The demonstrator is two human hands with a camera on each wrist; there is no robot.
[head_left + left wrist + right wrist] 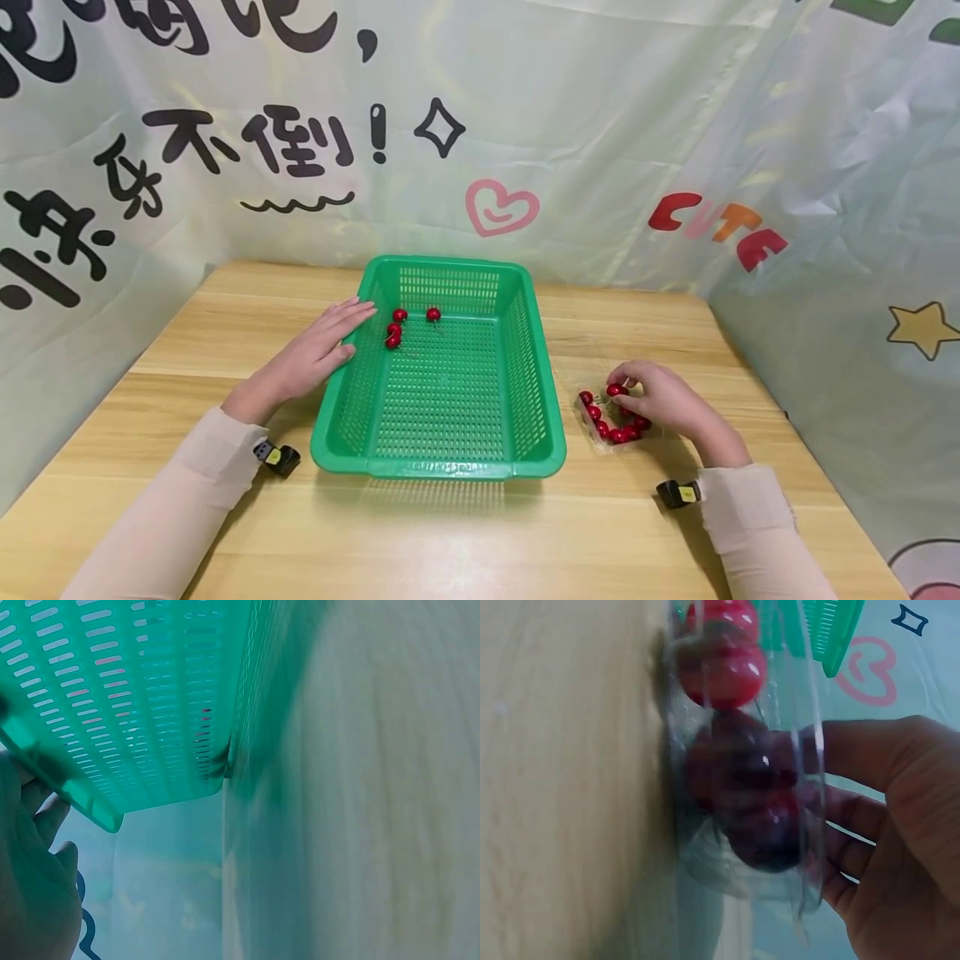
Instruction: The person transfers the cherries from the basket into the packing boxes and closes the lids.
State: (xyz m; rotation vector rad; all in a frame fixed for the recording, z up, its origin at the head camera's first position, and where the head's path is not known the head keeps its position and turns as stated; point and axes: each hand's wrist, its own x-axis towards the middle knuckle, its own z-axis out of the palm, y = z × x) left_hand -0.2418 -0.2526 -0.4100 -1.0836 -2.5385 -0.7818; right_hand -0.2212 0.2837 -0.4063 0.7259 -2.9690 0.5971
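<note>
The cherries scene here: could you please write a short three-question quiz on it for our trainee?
1. True or false: the left hand rests with straight fingers against the basket.
2. How many cherries lie inside the basket?
3. Which is the right hand doing? A) lying flat on the table B) pinching a cherry over the clear tray C) gripping the basket's rim

Key: 1 true; 2 four; 3 B
</note>
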